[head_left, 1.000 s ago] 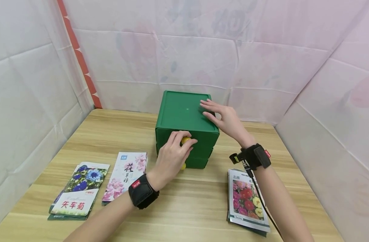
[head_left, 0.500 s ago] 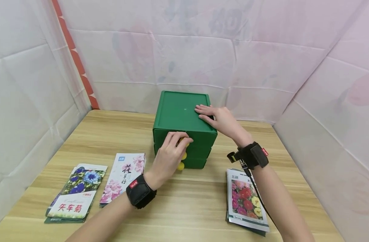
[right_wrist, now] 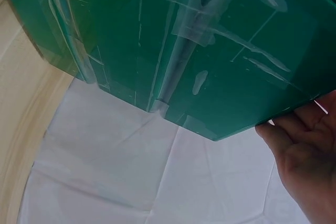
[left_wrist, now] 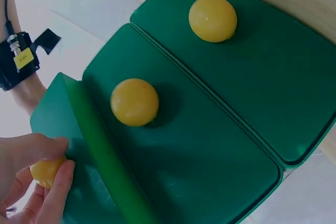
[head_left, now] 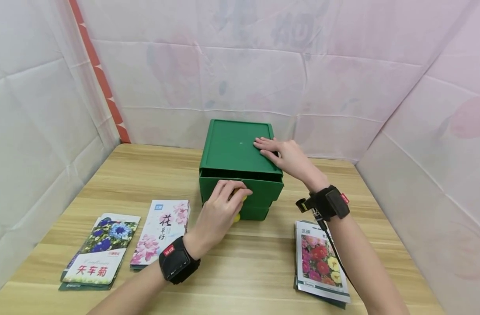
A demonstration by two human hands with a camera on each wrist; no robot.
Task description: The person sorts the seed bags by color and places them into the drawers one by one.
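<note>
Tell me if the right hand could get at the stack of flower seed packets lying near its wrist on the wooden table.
Probably yes. The right hand rests flat on the green plastic drawer box, holding nothing, and nothing lies over the stack of flower seed packets.

Glossy green plastic drawer box

Bright, even, soft-shadowed light (wide-angle bending at edges)
</note>
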